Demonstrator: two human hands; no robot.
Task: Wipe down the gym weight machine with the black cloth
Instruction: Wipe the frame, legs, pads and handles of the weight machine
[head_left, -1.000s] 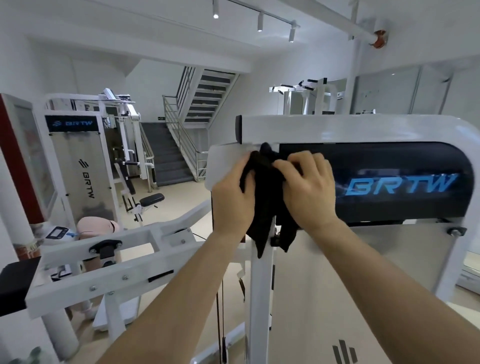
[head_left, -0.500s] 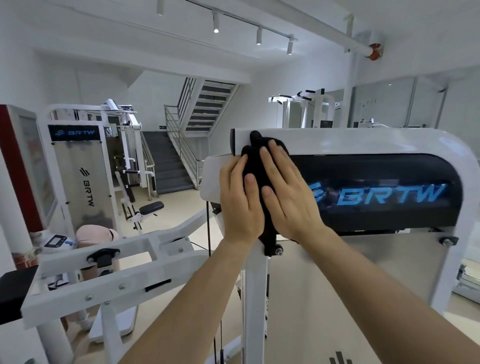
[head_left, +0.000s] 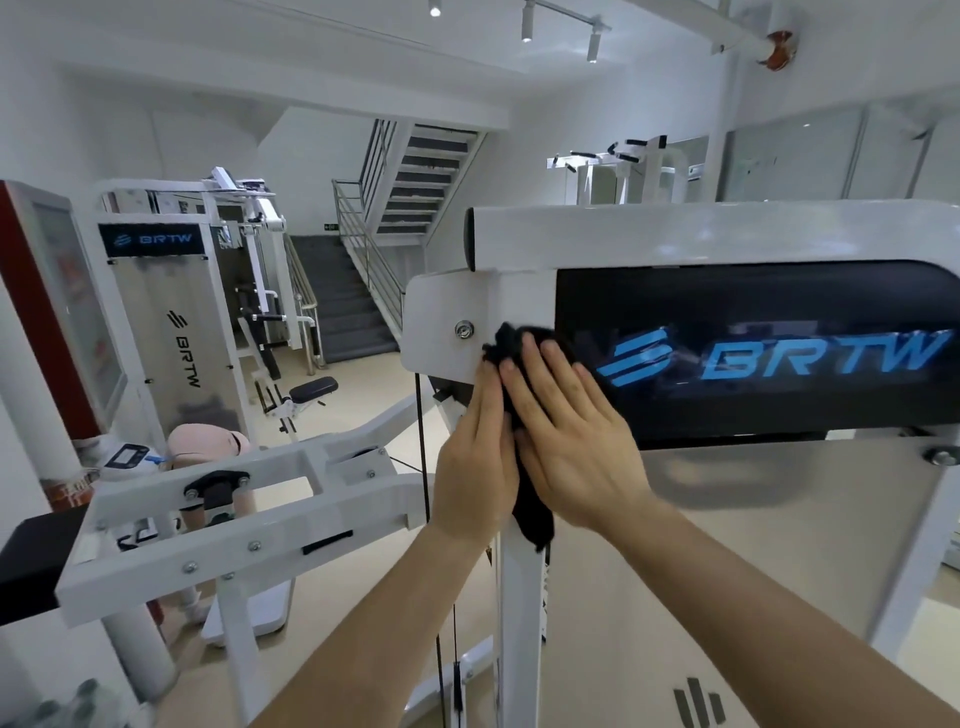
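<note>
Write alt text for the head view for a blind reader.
The left hand and right hand press a black cloth flat against the white frame of a weight machine, beside its black BRTW panel. More white machines and a staircase stand behind.

The hands (head_left: 571, 447) have slid the black cloth (head_left: 532, 514) down from the top beam (head_left: 675, 234).

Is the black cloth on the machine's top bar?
No, the left hand and right hand press the black cloth against the white frame below it.
</note>
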